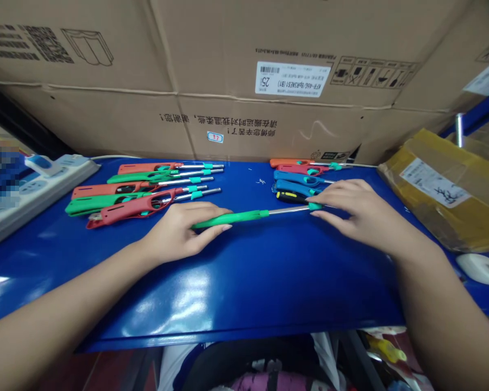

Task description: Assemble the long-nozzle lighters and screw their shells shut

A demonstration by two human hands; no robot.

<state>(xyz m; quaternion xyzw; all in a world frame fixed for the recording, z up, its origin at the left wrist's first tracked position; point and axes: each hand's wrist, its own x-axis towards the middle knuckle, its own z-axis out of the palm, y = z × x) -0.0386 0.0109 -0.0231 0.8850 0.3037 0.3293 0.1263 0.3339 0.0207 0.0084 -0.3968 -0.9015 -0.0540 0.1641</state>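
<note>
A green long-necked lighter [244, 216] with a metal tube is held level above the blue table. My left hand [191, 228] is closed round its green handle, and part of that handle is hidden by the fingers. At the other end, my right hand [346, 212] pinches the teal piece [315, 206] on the tube. Just beyond the right fingers lie a black and yellow screwdriver [287, 196] and blue lighters [295, 178]. To the left of the held one, several red, orange and green lighters [132, 207] lie side by side, tubes pointing right.
A large cardboard box [228, 70] stands along the back of the blue table [244, 288]. At left is a white power strip [36, 184] with a plug in it. A taped yellowish package [444, 190] and a white rounded object [481, 269] are at right.
</note>
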